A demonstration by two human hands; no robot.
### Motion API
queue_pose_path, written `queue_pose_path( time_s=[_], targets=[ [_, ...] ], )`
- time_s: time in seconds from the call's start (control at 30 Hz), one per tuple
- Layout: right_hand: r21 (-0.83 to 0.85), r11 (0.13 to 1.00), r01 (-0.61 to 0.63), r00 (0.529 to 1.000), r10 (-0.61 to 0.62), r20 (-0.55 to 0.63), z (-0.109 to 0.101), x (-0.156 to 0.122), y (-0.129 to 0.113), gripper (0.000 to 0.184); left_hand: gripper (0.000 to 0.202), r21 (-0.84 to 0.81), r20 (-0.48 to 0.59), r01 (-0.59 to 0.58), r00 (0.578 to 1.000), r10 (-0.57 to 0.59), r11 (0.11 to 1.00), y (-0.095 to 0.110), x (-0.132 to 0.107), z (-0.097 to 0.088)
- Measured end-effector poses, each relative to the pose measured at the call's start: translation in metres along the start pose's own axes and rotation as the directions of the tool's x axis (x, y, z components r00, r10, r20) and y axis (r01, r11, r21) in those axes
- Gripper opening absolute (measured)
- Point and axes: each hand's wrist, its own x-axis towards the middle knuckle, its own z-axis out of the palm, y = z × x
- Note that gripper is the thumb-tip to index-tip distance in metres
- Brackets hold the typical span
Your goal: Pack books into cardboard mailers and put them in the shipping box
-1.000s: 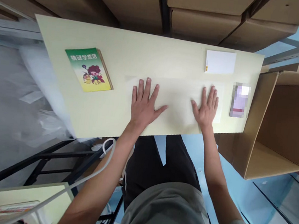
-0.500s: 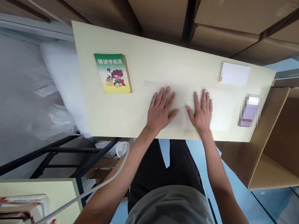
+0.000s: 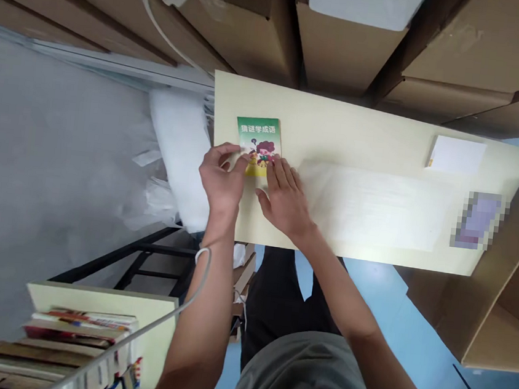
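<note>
A small green and yellow picture book point(image 3: 258, 137) lies at the left end of the pale table point(image 3: 369, 122). My left hand point(image 3: 219, 175) pinches the book's near left corner with thumb and fingers. My right hand point(image 3: 284, 197) lies flat with its fingertips on the book's near right corner. To the right of my hands a clear plastic sheet or bag point(image 3: 379, 204) lies flat on the table.
A white pad point(image 3: 456, 154) and a blurred purple item point(image 3: 477, 220) sit at the table's right end. An open cardboard box point(image 3: 515, 302) stands to the right. Cardboard boxes point(image 3: 341, 36) line the back. Books point(image 3: 69, 329) are stacked at lower left, white wrapping point(image 3: 176, 148) beside the table.
Both hands left the plastic sheet and moved left to the picture book; my left hand has taken its corner. The view swung left.
</note>
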Motion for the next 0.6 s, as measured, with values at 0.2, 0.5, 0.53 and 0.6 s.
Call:
queue_pose_path(
  time_s=[0.2,0.5,0.53,0.6],
  targets=[
    [0.104,0.993,-0.058,0.997,0.063,-0.043,0.023,0.011,-0.002,0.067,0.034,-0.202,0.105,0.299,0.953,-0.284,0.932,-0.019,0.001,-0.013],
    [0.414,0.908,-0.069,0.957,0.178,-0.231,-0.022,-0.025,0.021,0.055,0.036,-0.299,0.186,0.209,0.970,-0.158,0.931,0.032,-0.052,-0.026],
    [0.449,0.890,-0.084,0.940,0.220,-0.260,-0.032,-0.037,0.026,0.053,0.035,-0.272,0.233,0.216,0.960,-0.153,0.938,0.036,-0.062,-0.024],
    [0.492,0.860,-0.137,0.905,0.311,-0.290,-0.054,-0.062,0.038,0.048,0.037,-0.200,0.337,0.225,0.930,-0.149,0.954,0.037,-0.085,-0.015]
  ],
)
